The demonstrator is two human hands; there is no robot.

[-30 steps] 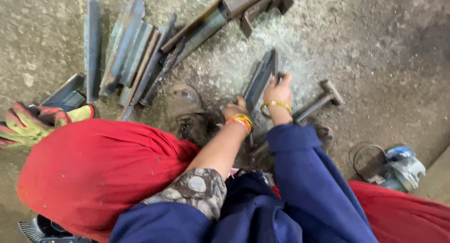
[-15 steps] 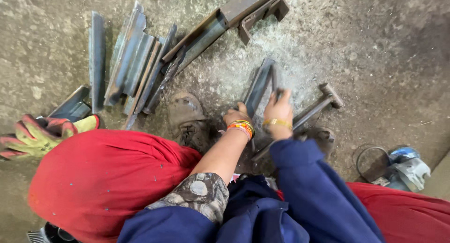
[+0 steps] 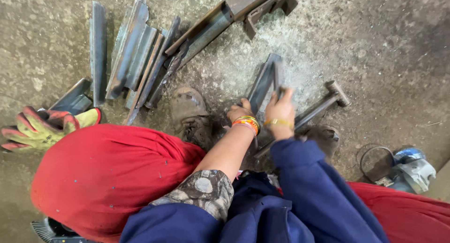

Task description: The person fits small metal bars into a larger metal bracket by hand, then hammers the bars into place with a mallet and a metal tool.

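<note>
A short grey steel angle piece (image 3: 263, 81) stands tilted on the gritty concrete floor between my feet. My left hand (image 3: 240, 112), with orange bangles at the wrist, grips its lower end. My right hand (image 3: 280, 108), with a thin gold bangle, is closed around its upper right edge. A metal hammer-like bar (image 3: 323, 106) lies just right of my right hand, partly hidden by my blue sleeve. My dusty shoe (image 3: 188, 108) rests left of the piece.
A pile of several steel angle offcuts (image 3: 136, 55) lies at upper left, with a long channel bar (image 3: 220, 18) at the top. A yellow and red work glove (image 3: 42, 126) lies at the left. An angle grinder (image 3: 410, 168) sits at the right.
My right hand has slid up along the angle piece and closed tighter on it. My left hand has stayed at its lower end. The view has shifted slightly.
</note>
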